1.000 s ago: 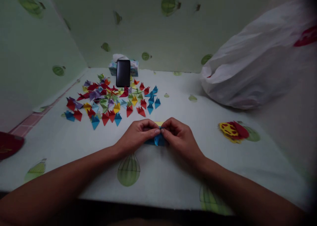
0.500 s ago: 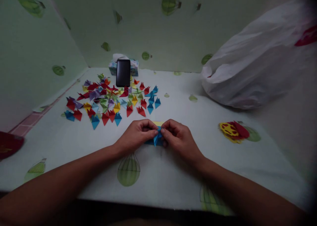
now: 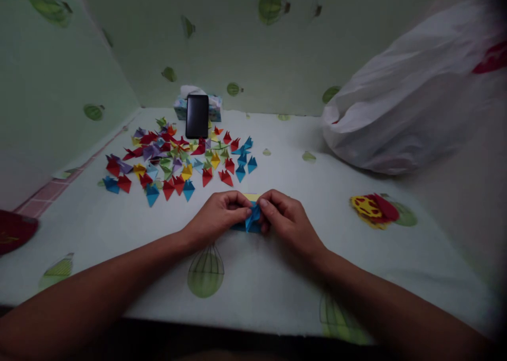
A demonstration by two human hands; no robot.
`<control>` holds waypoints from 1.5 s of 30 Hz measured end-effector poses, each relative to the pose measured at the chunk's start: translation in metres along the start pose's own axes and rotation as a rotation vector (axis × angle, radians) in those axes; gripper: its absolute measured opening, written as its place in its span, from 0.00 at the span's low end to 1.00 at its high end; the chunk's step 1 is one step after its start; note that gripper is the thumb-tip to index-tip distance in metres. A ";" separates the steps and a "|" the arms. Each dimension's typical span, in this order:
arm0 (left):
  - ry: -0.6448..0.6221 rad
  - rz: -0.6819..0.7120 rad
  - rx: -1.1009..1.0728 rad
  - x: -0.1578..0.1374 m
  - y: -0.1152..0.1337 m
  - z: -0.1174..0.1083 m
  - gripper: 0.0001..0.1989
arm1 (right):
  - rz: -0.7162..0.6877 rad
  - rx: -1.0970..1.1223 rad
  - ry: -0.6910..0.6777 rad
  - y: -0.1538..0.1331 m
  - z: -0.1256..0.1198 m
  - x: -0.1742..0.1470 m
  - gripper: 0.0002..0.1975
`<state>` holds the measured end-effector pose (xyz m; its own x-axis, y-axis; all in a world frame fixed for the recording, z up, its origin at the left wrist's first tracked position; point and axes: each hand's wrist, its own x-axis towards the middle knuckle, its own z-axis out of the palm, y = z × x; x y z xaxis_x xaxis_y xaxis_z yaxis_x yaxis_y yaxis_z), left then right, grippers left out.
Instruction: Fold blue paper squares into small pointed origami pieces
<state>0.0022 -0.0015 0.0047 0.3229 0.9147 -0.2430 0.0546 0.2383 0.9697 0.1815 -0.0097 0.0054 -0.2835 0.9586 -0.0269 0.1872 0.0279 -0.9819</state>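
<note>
A small blue folded paper piece [image 3: 252, 218] is held between my two hands at the middle of the table. My left hand [image 3: 219, 211] pinches its left side between thumb and fingers. On the other side, my right hand [image 3: 287, 218] has thumb and forefinger closed at its upper right edge. Beneath and behind it lie sheets of paper, a yellow edge [image 3: 252, 197] showing at the back and darker blue below. Many folded paper pieces [image 3: 177, 183] in red, blue, yellow, green and purple are spread beyond my left hand, pointed in shape.
A black phone [image 3: 197, 116] leans on a tissue box [image 3: 215, 107] at the back. To the right stands a large white plastic bag [image 3: 388, 113]. Yellow and red cut-outs [image 3: 368, 207] lie below it. A dark red object [image 3: 16, 231] sits at the left edge.
My right thumb and fingertips have shifted slightly up at the blue paper's edge. The blue paper has turned a little; my left hand has barely moved.
</note>
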 end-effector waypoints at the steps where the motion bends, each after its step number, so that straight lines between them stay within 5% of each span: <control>1: 0.003 0.002 -0.003 0.000 0.000 0.000 0.10 | -0.002 -0.010 0.004 0.000 0.000 0.001 0.12; 9: -0.030 0.037 -0.001 0.001 -0.003 -0.001 0.09 | -0.020 -0.117 0.021 0.002 0.000 0.002 0.09; 22: 0.072 0.062 -0.073 -0.002 0.003 0.001 0.11 | 0.138 0.415 -0.075 0.012 0.002 0.006 0.13; 45: 0.088 0.108 -0.064 -0.003 0.001 0.002 0.10 | 0.113 0.389 -0.097 0.013 0.002 0.007 0.12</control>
<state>0.0033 -0.0047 0.0066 0.2397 0.9605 -0.1410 -0.0369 0.1542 0.9874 0.1797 -0.0031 -0.0080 -0.3719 0.9179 -0.1381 -0.1419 -0.2032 -0.9688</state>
